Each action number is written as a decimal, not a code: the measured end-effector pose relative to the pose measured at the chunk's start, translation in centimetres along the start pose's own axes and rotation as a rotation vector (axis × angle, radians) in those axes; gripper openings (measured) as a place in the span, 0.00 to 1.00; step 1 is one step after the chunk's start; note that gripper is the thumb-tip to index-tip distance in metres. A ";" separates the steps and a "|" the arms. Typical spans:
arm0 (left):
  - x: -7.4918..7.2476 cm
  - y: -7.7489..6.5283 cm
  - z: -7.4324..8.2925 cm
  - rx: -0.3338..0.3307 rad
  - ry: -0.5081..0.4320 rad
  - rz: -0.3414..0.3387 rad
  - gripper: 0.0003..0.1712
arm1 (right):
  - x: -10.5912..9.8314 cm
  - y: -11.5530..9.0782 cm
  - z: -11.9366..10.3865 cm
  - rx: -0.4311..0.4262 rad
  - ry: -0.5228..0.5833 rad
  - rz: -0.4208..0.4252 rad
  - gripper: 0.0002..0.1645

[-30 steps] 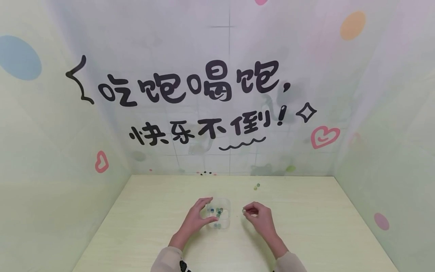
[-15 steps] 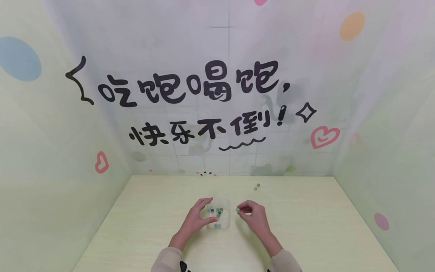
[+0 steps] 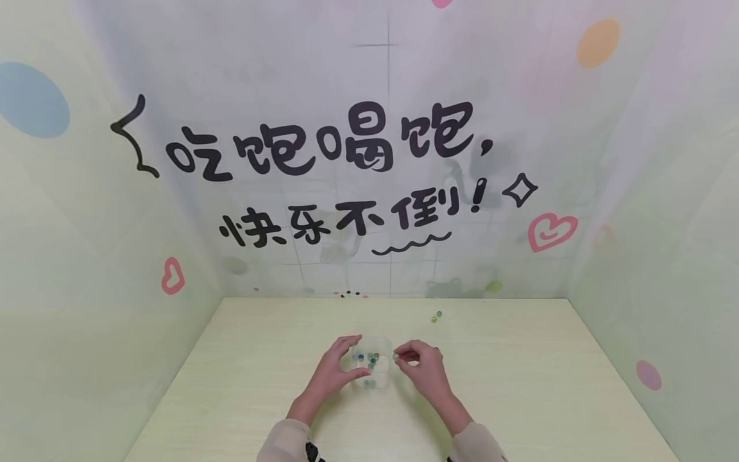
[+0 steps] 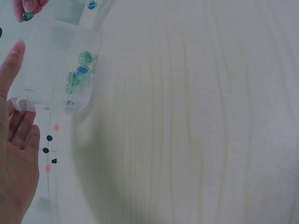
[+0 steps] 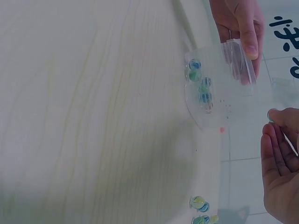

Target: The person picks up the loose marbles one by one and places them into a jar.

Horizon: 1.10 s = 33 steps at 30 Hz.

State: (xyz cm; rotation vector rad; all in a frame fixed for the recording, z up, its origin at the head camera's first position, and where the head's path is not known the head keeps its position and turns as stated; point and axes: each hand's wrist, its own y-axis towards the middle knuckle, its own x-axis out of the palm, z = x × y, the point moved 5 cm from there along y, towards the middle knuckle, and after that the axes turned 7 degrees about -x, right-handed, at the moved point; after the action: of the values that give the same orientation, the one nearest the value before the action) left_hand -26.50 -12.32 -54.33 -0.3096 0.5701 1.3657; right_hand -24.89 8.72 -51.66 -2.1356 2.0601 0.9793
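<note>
A clear plastic box (image 3: 383, 380) stands on the table with several green and blue glass marbles (image 4: 86, 59) at its bottom. My left hand (image 3: 330, 375) holds the box from the left, thumb on the near side and fingers round the far side. Thumb and fingertips of my right hand (image 3: 426, 372) pinch a greenish marble (image 3: 396, 357) just outside the box's right rim. From the left wrist, this pinched marble (image 4: 28, 17) appears level with the box's open top. In the right wrist view it is mostly covered by the fingertips.
Two loose marbles, a yellowish one (image 3: 434, 319) and a green one (image 3: 439, 314), lie farther back on the pale wooden table (image 3: 508, 385), right of the box. Behind the table rises a printed backdrop (image 3: 323, 269), with side walls left and right.
My right hand has moved left with the pinched marble, from well right of the box to close beside its rim. My left hand and the box have stayed in place.
</note>
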 end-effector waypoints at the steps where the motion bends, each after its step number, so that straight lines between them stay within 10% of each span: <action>1: 0.0 0.0 0.0 0.002 0.001 0.000 0.43 | 0.1 0.0 0.0 0.002 -0.003 -0.003 0.08; 33: 0.0 0.0 0.0 -0.006 0.003 -0.010 0.42 | 1.4 0.0 -0.7 -0.032 -0.025 -0.061 0.08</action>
State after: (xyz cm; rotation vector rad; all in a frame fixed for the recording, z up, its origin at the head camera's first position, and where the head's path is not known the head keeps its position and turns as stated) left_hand -26.52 -12.30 -54.34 -0.3186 0.5665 1.3576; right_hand -24.69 7.16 -51.67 -2.1754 1.9696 1.0337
